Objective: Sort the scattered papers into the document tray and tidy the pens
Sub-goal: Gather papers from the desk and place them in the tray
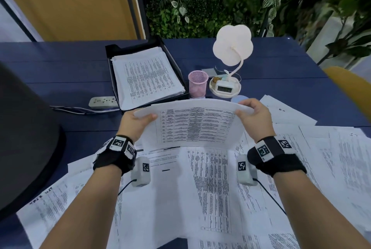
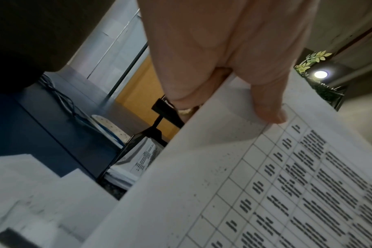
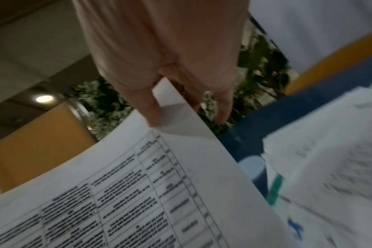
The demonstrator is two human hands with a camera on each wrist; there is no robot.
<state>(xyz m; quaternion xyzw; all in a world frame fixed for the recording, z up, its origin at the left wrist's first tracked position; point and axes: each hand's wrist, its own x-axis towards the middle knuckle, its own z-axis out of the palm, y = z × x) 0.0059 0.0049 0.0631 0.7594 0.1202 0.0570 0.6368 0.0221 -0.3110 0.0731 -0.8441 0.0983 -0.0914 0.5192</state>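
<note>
Head view: left hand [image 1: 134, 126], right hand [image 1: 254, 117] pinch sheet [image 1: 192, 126] side edges, clear above scattered papers [image 1: 210, 188].

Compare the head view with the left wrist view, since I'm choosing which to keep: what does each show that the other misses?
Only the head view shows the right hand, pink pen cup, flower-shaped lamp and scattered papers. Only the left wrist view shows a ceiling light. Both show the left hand pinching the held sheet, the document tray with its stack, and the power strip.
</note>
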